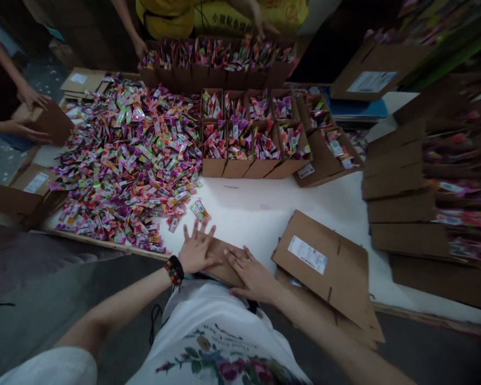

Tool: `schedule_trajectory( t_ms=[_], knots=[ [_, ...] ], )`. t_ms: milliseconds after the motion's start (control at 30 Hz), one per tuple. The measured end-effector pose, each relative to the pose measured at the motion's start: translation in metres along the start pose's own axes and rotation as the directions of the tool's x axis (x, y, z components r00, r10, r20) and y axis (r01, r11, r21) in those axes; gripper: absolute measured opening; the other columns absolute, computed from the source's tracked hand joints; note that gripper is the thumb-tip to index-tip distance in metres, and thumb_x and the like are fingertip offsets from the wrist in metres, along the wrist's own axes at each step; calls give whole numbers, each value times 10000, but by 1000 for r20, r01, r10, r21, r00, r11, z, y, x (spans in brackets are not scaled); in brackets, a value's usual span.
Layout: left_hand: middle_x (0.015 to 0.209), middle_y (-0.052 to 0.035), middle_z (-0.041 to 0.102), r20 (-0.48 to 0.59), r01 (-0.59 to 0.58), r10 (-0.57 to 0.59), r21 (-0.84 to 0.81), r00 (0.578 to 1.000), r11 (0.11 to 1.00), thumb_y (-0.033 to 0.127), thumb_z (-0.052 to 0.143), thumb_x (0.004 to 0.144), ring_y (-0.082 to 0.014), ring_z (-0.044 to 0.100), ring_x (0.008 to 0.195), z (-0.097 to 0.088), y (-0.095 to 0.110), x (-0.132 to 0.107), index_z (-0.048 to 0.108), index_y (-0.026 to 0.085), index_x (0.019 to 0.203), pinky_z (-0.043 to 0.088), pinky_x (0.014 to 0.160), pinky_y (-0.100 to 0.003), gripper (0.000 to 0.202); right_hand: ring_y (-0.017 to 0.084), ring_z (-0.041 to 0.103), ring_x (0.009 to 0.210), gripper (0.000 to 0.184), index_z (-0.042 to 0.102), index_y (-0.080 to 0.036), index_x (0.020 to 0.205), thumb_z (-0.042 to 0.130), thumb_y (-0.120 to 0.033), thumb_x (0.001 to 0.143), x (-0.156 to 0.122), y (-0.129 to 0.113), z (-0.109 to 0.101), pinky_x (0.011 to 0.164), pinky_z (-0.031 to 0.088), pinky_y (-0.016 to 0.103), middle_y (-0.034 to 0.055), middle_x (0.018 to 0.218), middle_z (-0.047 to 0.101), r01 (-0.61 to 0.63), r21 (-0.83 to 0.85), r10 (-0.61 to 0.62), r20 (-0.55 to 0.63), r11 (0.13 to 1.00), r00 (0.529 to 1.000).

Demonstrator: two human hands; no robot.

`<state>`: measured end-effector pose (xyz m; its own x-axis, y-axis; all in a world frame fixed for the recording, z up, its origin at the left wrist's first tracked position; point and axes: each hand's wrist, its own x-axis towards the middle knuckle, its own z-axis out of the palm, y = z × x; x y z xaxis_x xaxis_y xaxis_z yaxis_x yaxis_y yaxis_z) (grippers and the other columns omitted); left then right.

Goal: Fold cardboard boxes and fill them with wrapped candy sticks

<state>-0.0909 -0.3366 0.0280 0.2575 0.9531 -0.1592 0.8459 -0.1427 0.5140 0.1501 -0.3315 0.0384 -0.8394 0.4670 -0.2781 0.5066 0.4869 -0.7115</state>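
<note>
At the near edge of the white table, a brown cardboard box (225, 266) lies in front of my body. My left hand (195, 250) is spread over its left end, fingers apart. On the right part of the same box rests my right hand (253, 272), its fingers stretched out and flat. Both palms touch the cardboard, and neither hand wraps round it. A single candy packet (200, 209) lies just beyond my left fingertips. To the right of my right hand is a stack of flattened cardboard boxes (324, 262), the top one with a white label.
A big heap of small candy packets (132, 155) covers the table's left side. Open boxes filled with packets (256, 144) stand in rows at the back, and more filled boxes (401, 182) line the right. Co-workers' hands (28, 115) hold a box at left; others reach in at the back.
</note>
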Motion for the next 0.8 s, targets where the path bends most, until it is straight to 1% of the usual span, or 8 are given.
schedule_trajectory(
  t_ms=[133, 267, 367, 433, 500, 600, 700, 800],
  knots=[
    [1582, -216, 180, 325, -271, 335, -225, 885, 936, 778, 662, 586, -418, 106, 1467, -5, 9, 17, 387, 142, 1481, -72, 1163, -563, 1132, 385, 173, 1466, 933, 291, -134, 1526, 688, -476, 754, 2, -8, 20, 1167, -37, 630, 164, 1573, 244, -65, -116, 62, -28, 991, 998],
    [1561, -202, 264, 444, -232, 358, -314, 822, 921, 731, 757, 458, -439, 283, 1389, 4, 14, 40, 444, 167, 1442, 39, 1176, -538, 1176, 438, 93, 1465, 967, 368, -135, 1496, 733, -493, 675, 12, -2, 16, 1126, -58, 688, 180, 1569, 258, -197, -112, 195, -22, 974, 980],
    [1441, -253, 427, 451, -225, 322, -256, 833, 940, 739, 760, 432, -439, 413, 1267, 6, 17, 53, 382, 123, 1477, 153, 1145, -537, 1271, 423, 92, 1471, 960, 434, -157, 1462, 714, -588, 651, 18, 16, 6, 1124, 11, 699, 165, 1565, 283, -185, 113, 188, -18, 976, 982],
    [1399, -274, 449, 441, -244, 289, -156, 850, 957, 757, 718, 490, -448, 428, 1232, -4, 16, 49, 317, 96, 1509, 202, 1110, -571, 1279, 373, 238, 1451, 782, 552, -199, 1375, 580, -665, 748, 17, 31, 4, 1146, 142, 646, 143, 1497, 428, -98, 453, 202, -186, 886, 961],
    [1421, -277, 414, 392, -181, 183, -42, 902, 983, 750, 687, 554, -456, 411, 1243, -21, 10, 28, 253, 103, 1535, 240, 1079, -606, 1253, 323, 431, 1361, 633, 626, -222, 1287, 434, -646, 858, 17, 49, 7, 1121, 295, 568, 134, 1362, 585, 36, 759, 399, -382, 650, 833],
    [1502, -239, 322, 170, 203, -205, 28, 964, 979, 707, 676, 625, -439, 342, 1334, -45, -9, -37, 160, 164, 1565, 266, 1096, -603, 1202, 300, 578, 1213, 593, 602, -195, 1275, 491, -594, 849, 36, 75, 17, 1029, 426, 494, 144, 1202, 685, 94, 933, 710, -326, 346, 624],
    [1588, -133, 211, -98, 548, -566, -163, 819, 821, 651, 574, 755, -376, 227, 1443, -57, -39, -116, 80, 274, 1573, 268, 1146, -558, 1027, 304, 629, 1106, 828, 477, -157, 1360, 646, -618, 694, 103, 92, 23, 947, 485, 469, 170, 1180, 675, -36, 964, 748, -182, 265, 638],
    [1529, -51, 377, -234, 580, -676, -368, 699, 727, 636, 523, 769, -340, 343, 1408, -67, -100, -146, 113, 376, 1555, 395, 1091, -504, 924, 316, 595, 1134, 1060, 372, -135, 1418, 725, -635, 552, 214, 98, 9, 930, 491, 456, 211, 1310, 575, -24, 921, 702, -280, 389, 655]
  ],
)
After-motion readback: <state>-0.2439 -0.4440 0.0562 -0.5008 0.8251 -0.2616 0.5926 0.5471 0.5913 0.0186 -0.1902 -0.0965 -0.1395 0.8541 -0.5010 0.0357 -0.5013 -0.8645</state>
